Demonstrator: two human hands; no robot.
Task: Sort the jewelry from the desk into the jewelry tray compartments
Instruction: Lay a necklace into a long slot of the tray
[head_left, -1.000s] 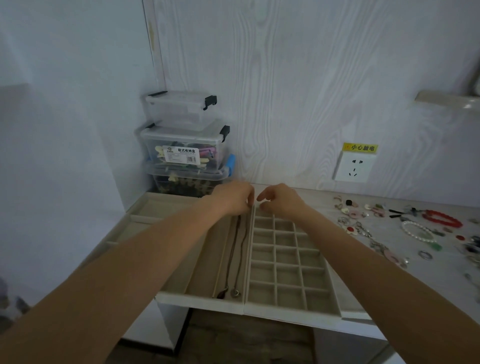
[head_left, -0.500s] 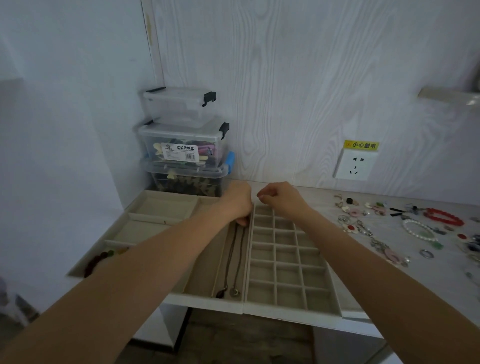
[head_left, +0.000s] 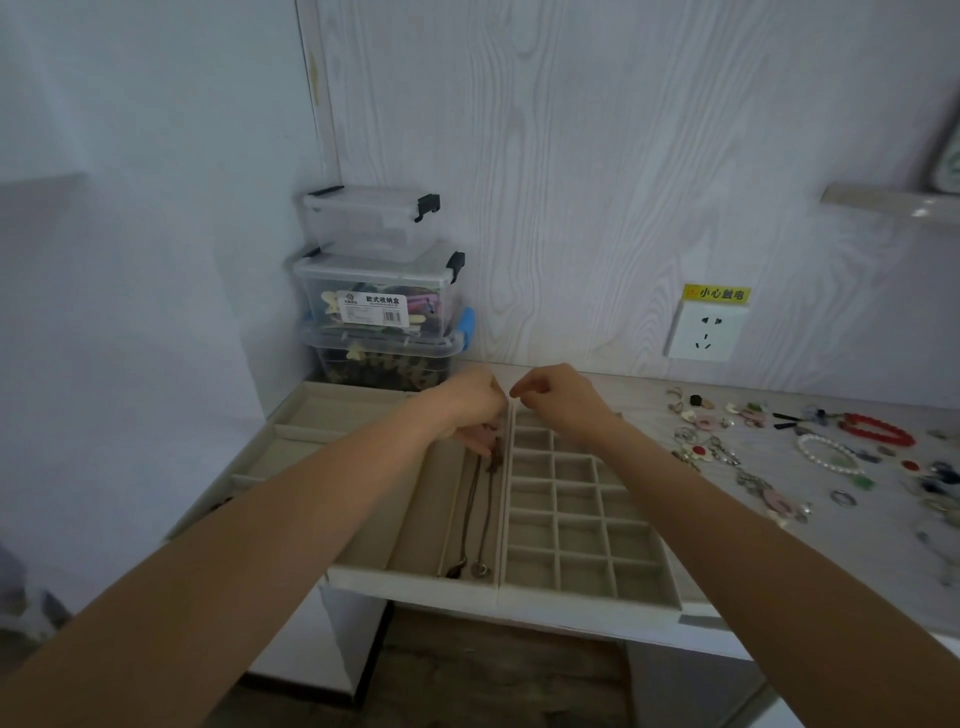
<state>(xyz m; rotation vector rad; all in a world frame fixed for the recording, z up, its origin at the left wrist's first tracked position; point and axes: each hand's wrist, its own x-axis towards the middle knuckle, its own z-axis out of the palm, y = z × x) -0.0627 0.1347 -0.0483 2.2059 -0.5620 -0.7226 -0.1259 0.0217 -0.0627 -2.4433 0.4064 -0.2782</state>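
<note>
Both hands meet at the far end of the long-slot tray (head_left: 415, 525). The left hand (head_left: 470, 402) pinches the top of a dark necklace (head_left: 480, 512) lying in its right slot; the right hand (head_left: 558, 397) pinches something too small to tell. Loose jewelry (head_left: 769, 447) lies on the desk (head_left: 857, 535), right of the grid tray (head_left: 582, 535).

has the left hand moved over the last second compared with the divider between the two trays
Yes. The left hand has slid slightly toward the person along the necklace slot, fingers now lower beside the divider of the jewelry tray.
</note>
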